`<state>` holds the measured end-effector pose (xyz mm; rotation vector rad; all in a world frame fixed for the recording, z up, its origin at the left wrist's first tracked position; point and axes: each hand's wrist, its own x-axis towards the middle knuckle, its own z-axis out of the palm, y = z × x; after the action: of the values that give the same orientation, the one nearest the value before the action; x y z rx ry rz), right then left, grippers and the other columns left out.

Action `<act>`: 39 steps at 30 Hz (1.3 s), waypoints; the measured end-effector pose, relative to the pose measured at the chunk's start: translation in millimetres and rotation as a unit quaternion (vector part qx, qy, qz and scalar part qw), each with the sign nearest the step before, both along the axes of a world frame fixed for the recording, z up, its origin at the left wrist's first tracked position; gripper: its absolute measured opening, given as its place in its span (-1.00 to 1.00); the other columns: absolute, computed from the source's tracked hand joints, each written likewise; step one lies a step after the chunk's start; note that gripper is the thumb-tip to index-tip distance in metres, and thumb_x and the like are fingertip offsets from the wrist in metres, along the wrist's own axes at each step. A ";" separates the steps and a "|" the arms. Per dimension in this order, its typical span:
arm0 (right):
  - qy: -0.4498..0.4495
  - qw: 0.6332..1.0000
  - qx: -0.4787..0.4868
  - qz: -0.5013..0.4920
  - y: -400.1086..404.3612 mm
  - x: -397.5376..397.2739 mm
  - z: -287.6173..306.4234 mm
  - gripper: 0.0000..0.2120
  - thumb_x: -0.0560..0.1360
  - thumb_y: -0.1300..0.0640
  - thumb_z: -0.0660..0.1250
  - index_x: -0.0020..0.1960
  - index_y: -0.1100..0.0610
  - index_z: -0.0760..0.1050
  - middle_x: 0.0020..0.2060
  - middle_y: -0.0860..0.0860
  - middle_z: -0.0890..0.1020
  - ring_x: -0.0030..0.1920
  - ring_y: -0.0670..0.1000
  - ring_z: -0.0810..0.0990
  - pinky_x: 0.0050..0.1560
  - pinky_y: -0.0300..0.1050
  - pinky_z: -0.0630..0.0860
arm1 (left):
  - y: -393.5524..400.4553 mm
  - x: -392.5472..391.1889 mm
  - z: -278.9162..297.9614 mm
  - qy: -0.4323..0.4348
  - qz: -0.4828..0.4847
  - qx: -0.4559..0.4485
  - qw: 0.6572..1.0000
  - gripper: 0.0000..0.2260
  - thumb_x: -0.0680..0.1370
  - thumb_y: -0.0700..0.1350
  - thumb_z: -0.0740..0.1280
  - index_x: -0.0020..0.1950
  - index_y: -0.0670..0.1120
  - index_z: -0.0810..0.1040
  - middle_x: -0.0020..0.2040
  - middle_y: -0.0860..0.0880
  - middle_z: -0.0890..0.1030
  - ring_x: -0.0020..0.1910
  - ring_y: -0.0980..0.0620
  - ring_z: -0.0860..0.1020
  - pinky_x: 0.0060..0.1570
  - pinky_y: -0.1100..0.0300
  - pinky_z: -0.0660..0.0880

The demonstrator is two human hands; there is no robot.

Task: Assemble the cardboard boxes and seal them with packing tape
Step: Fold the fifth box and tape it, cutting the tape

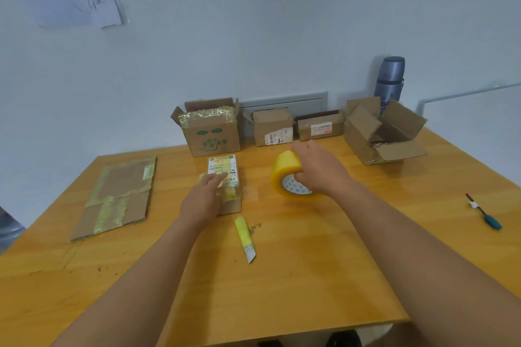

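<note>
Tabletop of orange-yellow varnished wood [310,276] filled the lower half of the view, set against a pale wall. On its left side lay a flattened brown cardboard box patched with yellowish tape [118,194]. Along the far edge stood four cartons: a brown box with green printing and open flaps [211,132], two smaller brown boxes with white shipping labels [272,128] [320,128], and at the far right an open plain cardboard box with splayed flaps [380,135]; behind that one rose a tall grey-blue metal flask [390,79]. Near the table's middle sat the small flat cardboard parcel with a white and yellow label [229,183], wrapped in yellowish tape. The left hand [203,200] rested on its near left part, fingers straight and close together, pressing down. Just to the right, apart from the parcel, the right hand [318,169] held the roll of yellow packing tape [290,177] tilted on its edge (fingers curled over the rim, thumb at the white core). Closer in lay a yellow utility knife with its grey blade out [244,236], touching neither hand. Well off to the right lay a thin screwdriver with a teal handle [485,213]
</note>
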<state>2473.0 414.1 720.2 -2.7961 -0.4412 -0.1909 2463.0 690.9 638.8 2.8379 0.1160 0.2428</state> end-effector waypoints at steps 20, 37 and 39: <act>-0.132 0.987 -0.054 0.076 62.4 -9.2 30.4 -0.53 0.52 0.16 0.37 0.36 -0.03 0.31 0.09 0.07 0.42 0.05 0.06 0.38 -0.01 -0.01 0.37 | 20.3 -10.0 0.3 -0.026 0.039 0.045 0.998 -0.47 0.60 -0.02 0.26 0.55 0.10 0.21 0.56 0.04 0.23 0.41 -0.17 0.24 0.34 -0.05 0.26; -0.120 0.989 -0.010 0.084 14.0 -15.0 11.9 -0.46 0.47 0.14 0.46 0.39 0.00 0.37 0.11 0.05 0.43 0.06 0.01 0.37 -0.02 -0.11 0.38 | -47.5 15.7 27.6 0.090 -0.147 -0.268 0.948 -0.62 0.69 -0.17 0.17 0.48 0.11 0.36 0.46 0.04 0.40 0.32 0.01 0.44 0.28 0.06 0.43; -0.124 0.988 -0.003 0.090 9.3 -17.2 8.4 -0.49 0.46 0.16 0.46 0.36 0.02 0.40 0.08 0.04 0.43 0.07 0.04 0.40 0.00 -0.09 0.38 | -50.7 22.9 27.7 0.107 -0.142 -0.211 0.961 -0.65 0.68 -0.16 0.19 0.45 0.07 0.40 0.44 0.01 0.41 0.32 -0.03 0.45 0.24 0.12 0.40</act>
<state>2455.9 423.4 728.6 -2.7280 -0.7486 -0.5005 2485.9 640.2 666.5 2.4051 -0.1749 -0.1377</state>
